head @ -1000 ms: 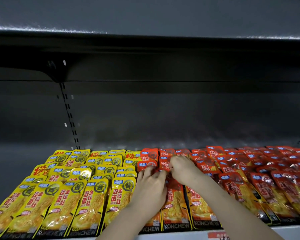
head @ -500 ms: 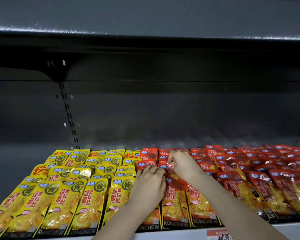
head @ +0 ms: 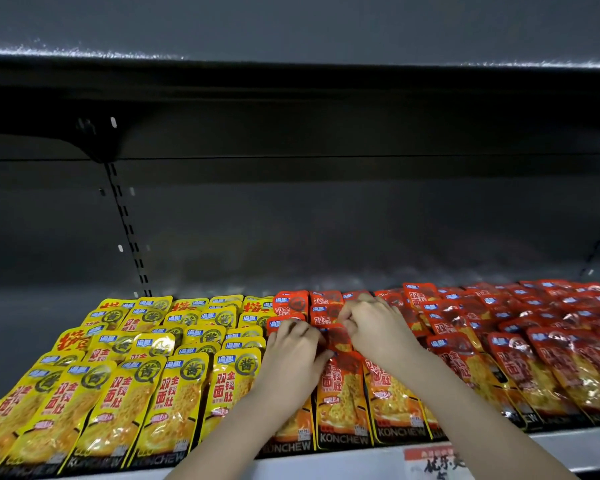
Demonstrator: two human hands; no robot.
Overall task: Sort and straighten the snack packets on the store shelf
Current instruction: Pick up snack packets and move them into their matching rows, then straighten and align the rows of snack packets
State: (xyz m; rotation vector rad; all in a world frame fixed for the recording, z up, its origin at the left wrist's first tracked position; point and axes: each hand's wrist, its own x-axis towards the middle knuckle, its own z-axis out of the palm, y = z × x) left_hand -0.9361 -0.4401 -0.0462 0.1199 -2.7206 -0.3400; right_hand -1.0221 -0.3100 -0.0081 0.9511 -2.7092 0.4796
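Packet (head: 338, 341): a red one, in the middle rows of the shelf (head: 361, 459), at the left edge of the red block and just beside the yellow one; it lies on top of other packets, between the two hands.
Handling: judged light, thin and limp; the glossy film looks slippery and will buckle if pushed flat. The sealed top edge and the side seams look the best places to take it, not the filled middle.
Right hand (head: 374, 327): grip clamped on the packet, fingers curled and pinching its upper end.
Left hand (head: 293, 351): grip also on the packet, fingers curled at its left side, thumb against its lower edge.
Step in hand: probably squaring this packet into its column.
Red packets (head: 534, 341): overlapping rows running to the right; those far right sit skewed and look unsorted.
Yellow packets (head: 174, 375): rows to the left, mostly in line, a few tilted at the back.
Price tag (head: 433, 462): on the shelf's front lip, below the right forearm.
Above: a dark upper shelf (head: 291, 74) and back panel.
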